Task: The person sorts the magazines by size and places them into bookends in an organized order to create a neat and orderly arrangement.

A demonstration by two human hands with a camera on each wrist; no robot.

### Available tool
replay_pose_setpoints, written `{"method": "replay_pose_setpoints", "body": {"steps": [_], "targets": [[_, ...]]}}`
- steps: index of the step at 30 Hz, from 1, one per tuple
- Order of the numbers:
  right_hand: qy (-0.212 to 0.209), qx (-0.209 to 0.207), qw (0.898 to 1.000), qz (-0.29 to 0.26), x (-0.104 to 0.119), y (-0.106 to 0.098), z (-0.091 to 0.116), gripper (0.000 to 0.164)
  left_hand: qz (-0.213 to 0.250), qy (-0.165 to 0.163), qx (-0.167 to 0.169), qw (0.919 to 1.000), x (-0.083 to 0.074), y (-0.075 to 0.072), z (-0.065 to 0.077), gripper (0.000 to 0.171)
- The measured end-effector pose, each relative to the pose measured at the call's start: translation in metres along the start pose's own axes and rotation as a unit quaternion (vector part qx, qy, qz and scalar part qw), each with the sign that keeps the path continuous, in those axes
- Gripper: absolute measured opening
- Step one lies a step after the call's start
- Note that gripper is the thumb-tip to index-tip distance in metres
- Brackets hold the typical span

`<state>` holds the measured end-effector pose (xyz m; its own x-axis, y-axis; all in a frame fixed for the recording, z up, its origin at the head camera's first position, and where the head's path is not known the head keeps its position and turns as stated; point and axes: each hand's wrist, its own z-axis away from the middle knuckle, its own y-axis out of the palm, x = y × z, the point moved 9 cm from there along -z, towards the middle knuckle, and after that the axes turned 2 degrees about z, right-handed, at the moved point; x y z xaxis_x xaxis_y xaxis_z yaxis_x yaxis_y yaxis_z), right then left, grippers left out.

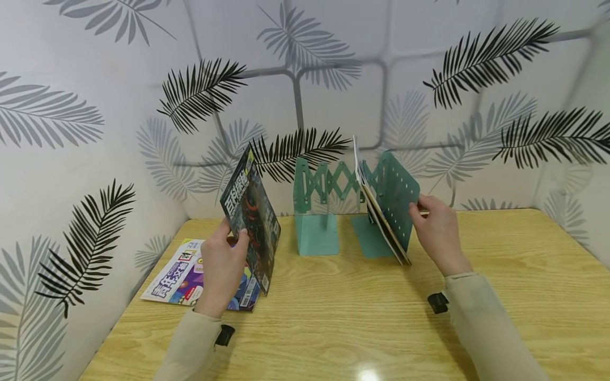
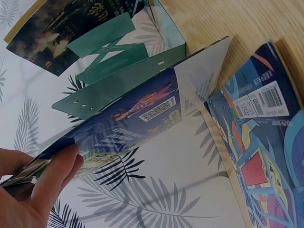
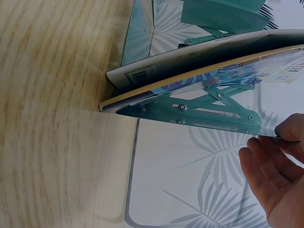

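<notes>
My left hand (image 1: 223, 270) grips a dark-covered magazine (image 1: 256, 227) by its side edge, holding it upright and tilted left of a green expandable metal bookend (image 1: 316, 235). The left wrist view shows the magazine's blue back cover (image 2: 142, 109) with a barcode, close to the bookend's left plate. With thumb and fingers, my right hand (image 1: 438, 233) pinches the outer edge of the bookend's perforated right plate (image 1: 397, 193). Thin magazines (image 3: 156, 78) lean against the inner side of that plate, their lower corners near the tabletop.
Under and beside my left hand, a purple and white magazine (image 1: 167, 283) lies flat on the wooden table (image 1: 333, 323). A scissor lattice (image 1: 340, 180) links the bookend's two plates. Behind stands a wall (image 1: 343, 111) with a leaf pattern.
</notes>
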<state>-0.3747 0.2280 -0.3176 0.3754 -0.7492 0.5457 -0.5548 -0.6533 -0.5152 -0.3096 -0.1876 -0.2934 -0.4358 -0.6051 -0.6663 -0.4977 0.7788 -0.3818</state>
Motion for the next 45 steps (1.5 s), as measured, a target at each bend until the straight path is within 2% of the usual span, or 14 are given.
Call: {"method": "replay_pose_setpoints", "body": {"steps": [9, 18, 27, 34, 45], "targets": [[-0.002, 0.000, 1.000, -0.003, 0.000, 0.001, 0.004, 0.018, 0.007, -0.011, 0.013, 0.9998, 0.001, 0.001, 0.008, 0.022], [-0.001, -0.008, 1.000, -0.004, 0.002, -0.002, -0.001, 0.019, 0.009, 0.015, 0.007, 0.9998, -0.006, -0.002, 0.009, 0.024], [0.002, -0.004, 1.000, -0.003, 0.000, 0.000, 0.000, 0.019, 0.009, -0.004, 0.000, 1.0000, -0.002, -0.006, 0.011, 0.022], [0.005, -0.004, 1.000, -0.007, -0.001, 0.001, 0.000, 0.021, -0.006, 0.004, -0.012, 0.9999, -0.005, -0.011, 0.014, 0.016], [-0.002, -0.012, 1.000, -0.007, -0.001, 0.000, 0.000, 0.017, 0.003, -0.024, 0.003, 0.9997, -0.003, -0.014, 0.021, 0.018]]}}
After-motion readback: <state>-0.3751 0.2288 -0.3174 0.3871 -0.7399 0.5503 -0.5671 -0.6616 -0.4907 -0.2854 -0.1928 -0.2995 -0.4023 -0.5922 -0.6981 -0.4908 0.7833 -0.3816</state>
